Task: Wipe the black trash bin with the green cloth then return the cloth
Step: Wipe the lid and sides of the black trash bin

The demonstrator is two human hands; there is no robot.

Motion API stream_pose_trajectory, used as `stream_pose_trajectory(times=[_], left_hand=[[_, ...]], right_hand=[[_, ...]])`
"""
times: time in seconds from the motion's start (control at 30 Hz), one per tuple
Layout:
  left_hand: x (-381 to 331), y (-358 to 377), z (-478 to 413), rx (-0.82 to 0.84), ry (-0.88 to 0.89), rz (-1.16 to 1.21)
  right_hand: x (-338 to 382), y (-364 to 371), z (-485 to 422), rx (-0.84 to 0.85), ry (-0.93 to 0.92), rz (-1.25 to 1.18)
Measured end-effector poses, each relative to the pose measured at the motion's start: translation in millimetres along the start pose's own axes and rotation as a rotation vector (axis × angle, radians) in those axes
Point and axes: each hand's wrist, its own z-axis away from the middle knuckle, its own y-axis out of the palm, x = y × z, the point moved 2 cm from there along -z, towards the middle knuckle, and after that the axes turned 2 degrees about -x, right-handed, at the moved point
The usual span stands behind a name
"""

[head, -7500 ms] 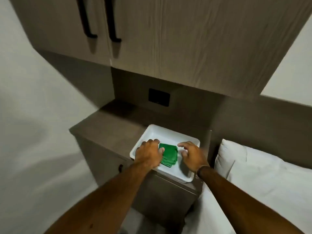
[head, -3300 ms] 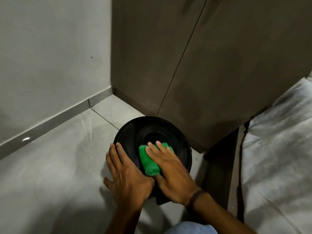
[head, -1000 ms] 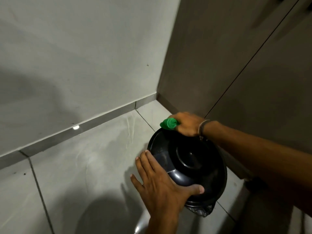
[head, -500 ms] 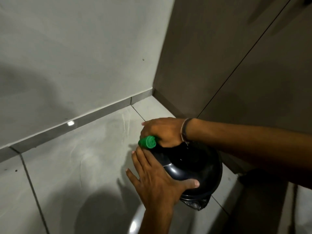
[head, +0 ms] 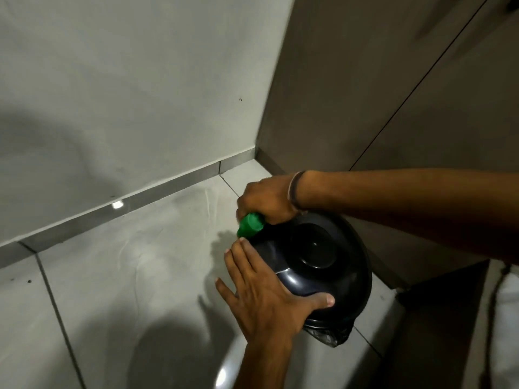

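Observation:
The black trash bin (head: 320,256) stands on the tiled floor, seen from above with its round domed lid facing me. My left hand (head: 264,293) lies flat against the lid's near-left side, thumb hooked over the front rim. My right hand (head: 266,200) reaches across from the right and grips the green cloth (head: 250,224), rolled into a wad, pressing it on the bin's far-left edge. A dark bin liner (head: 331,336) sticks out below the rim at the front.
A grey wall (head: 126,94) with a metal skirting strip runs along the left. Brown cabinet doors (head: 393,94) stand right behind the bin. Grey floor tiles (head: 126,276) spread to the left. White bedding shows at the far right edge.
My right hand has slid the cloth around the bin's far rim from back to left and slightly down. My left hand has kept its hold on the lid.

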Motion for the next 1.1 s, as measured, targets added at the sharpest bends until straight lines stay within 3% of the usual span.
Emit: stream_pose_trajectory(times=[0.1,0.2,0.37,0.53,0.67,0.8,0.97,1.03,1.1], left_hand=[[-0.2,-0.7,-2.0,0.006,0.009,0.008],[-1.8,-1.8,-1.0,0.021,0.010,0.016],[-9.1,-4.0,0.0,-0.011,0.004,0.023],[-8.8,-2.9,3.9,-0.157,0.119,-0.066],[-9.0,-2.0,2.2,-0.070,0.117,-0.102],[-11.4,-2.8,2.5,-0.083,0.132,-0.119],[-10.8,-0.7,4.5,-0.182,0.181,-0.170],[-10.5,1.2,2.7,-0.168,0.179,-0.174],[-10.2,1.0,2.1,-0.147,0.166,-0.165]], right_hand=[[-49.7,-0.2,17.3,0.040,0.254,0.044],[-70.5,21.2,38.6,0.002,0.443,-0.086],[18.8,74.2,46.2,-0.333,0.228,-0.434],[58.6,142.6,119.2,-0.565,0.299,-0.654],[9.2,156.3,137.9,-0.656,0.571,-0.711],[-31.7,118.8,91.9,-0.737,0.821,-0.828],[68.4,144.0,89.0,-0.716,0.418,-0.765],[82.9,176.6,133.2,-0.757,0.450,-0.808],[58.2,191.3,161.8,-0.797,0.625,-0.879]])
